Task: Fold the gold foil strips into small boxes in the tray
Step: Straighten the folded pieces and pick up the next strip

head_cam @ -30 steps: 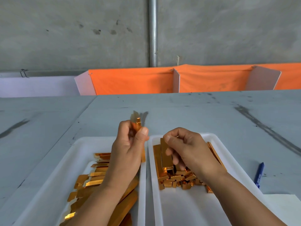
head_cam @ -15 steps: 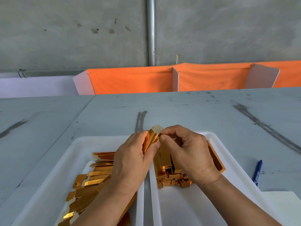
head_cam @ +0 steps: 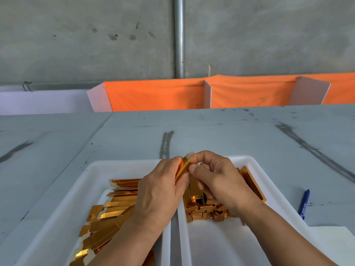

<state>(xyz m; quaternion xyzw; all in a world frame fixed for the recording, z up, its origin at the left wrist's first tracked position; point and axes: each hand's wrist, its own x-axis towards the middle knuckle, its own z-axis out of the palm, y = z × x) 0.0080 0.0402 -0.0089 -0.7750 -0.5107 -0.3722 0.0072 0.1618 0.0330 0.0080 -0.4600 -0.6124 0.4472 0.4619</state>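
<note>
Head view | left hand (head_cam: 157, 191) and right hand (head_cam: 217, 179) both pinch one gold foil strip (head_cam: 183, 167) above the gap between two white trays | flat strips (head_cam: 113, 214) left tray (head_cam: 80, 181) | folded boxes (head_cam: 203, 212) right tray (head_cam: 255, 166)

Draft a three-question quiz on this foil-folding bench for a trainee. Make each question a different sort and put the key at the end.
1. True or false: the left hand and the right hand both pinch the same gold foil strip.
2. Pick one: what lies in the left tray? A. flat unfolded strips; B. scissors; C. rolls of tape.
3. Fill the gap: the blue pen lies on the table, on the ____ side of the right tray.

Key: 1 true; 2 A; 3 right.
</note>
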